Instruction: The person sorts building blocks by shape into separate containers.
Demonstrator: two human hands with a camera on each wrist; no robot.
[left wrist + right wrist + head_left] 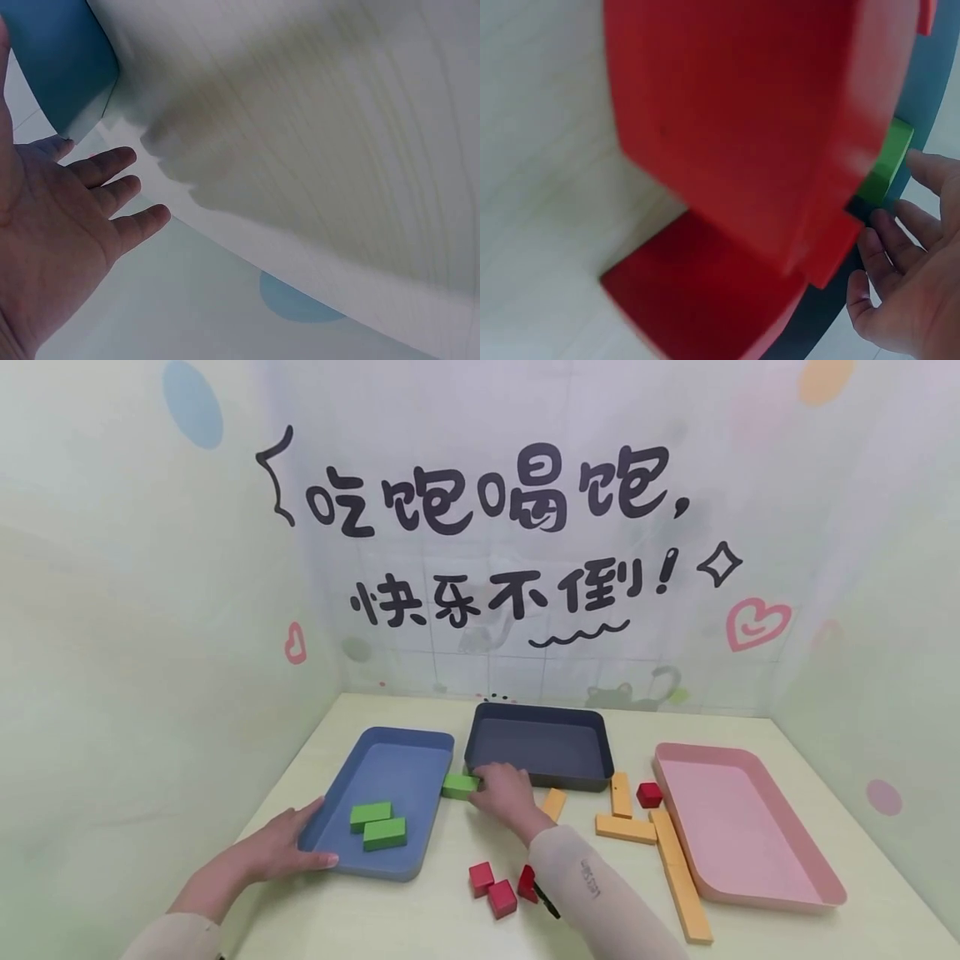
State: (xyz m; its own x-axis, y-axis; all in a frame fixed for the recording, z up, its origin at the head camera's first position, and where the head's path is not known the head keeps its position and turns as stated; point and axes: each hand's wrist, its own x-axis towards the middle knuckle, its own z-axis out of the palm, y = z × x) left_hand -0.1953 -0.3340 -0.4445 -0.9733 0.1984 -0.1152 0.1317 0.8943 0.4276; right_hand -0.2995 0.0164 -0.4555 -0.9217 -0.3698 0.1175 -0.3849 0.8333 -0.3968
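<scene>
My left hand [279, 850] rests against the left rim of the blue tray [408, 768], thumb at its near corner. In the left wrist view the fingers are spread beside that corner. Inside the tray lie two green blocks, one [371, 816] just behind the other [385, 834]. My right hand [508, 797] pinches the right end of a third green block [457, 786], between the blue tray and the dark navy tray [540, 743]. Thumb and fingers lie on either side of this block's end; the hand covers part of it.
Red cubes [502, 899] lie near my right sleeve, large in the right wrist view. Another red cube [649, 795] sits by the pink tray [750, 827]. Several yellow-orange bars [626, 828] lie left of that tray. A printed wall stands behind the table.
</scene>
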